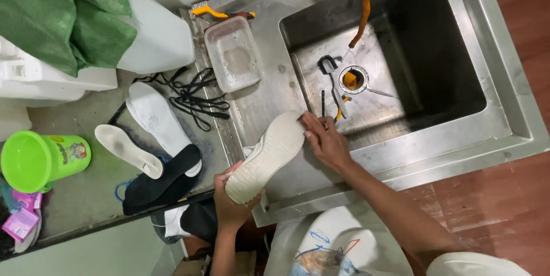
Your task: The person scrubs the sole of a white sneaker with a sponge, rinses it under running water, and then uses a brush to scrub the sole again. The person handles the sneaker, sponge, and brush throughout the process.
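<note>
A white shoe (264, 158) lies sole up across the steel drainboard (269, 90) beside the sink. My left hand (229, 198) grips its heel end from below. My right hand (323, 138) rests against the toe end of the sole, fingers curled; whether it holds anything is hidden. An orange hose (366, 7) hangs into the sink basin (401, 52), ending above the round drain strainer (352, 78). A black-handled tool (329, 70) lies next to the drain.
A clear plastic tub (234, 52) with soapy water stands on the drainboard. Left of it lie black laces (195, 98), white insoles (154, 115), a black insole (166, 181), a green cup (34, 161), a green cloth (63, 12) over white containers, and a yellow brush (209, 10).
</note>
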